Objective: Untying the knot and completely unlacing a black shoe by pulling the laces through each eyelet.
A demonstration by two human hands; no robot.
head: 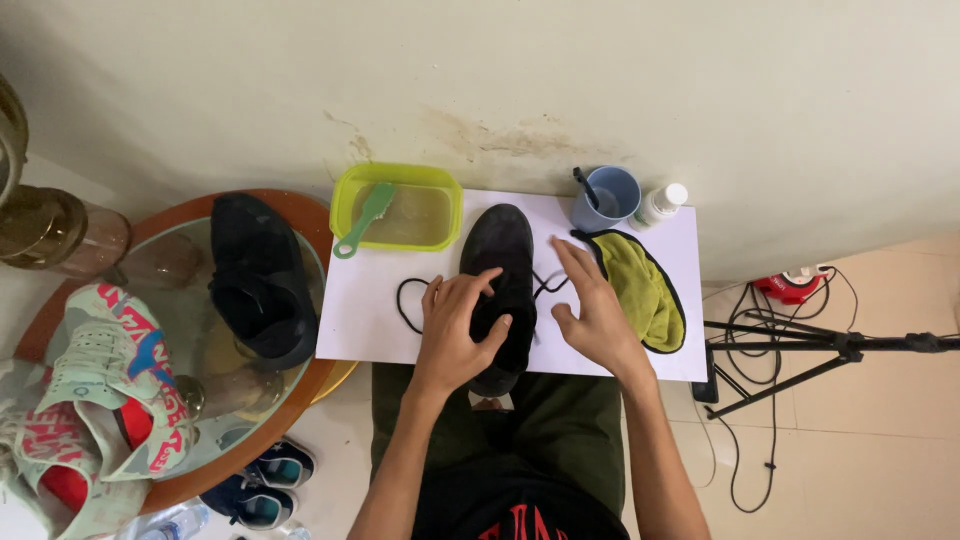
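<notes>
Black suede-like shoe (500, 280) lies lengthwise on the white desk (370, 320), toe pointing away from the person. The left hand (455, 330) clamps its side, fingers (470, 290) curled over the opening, seemingly to steady it. The right hand (590, 315) rests just beside the shoe with fingers spread and flat, gripping nothing, close to the loose black lace (410, 300) that trails out past the left fingers. Beyond the fingertips sit a green tub (440, 185) of water with a green brush (365, 220); right of the right fingers lies a yellow-green cloth (640, 290), within easy reach.
</notes>
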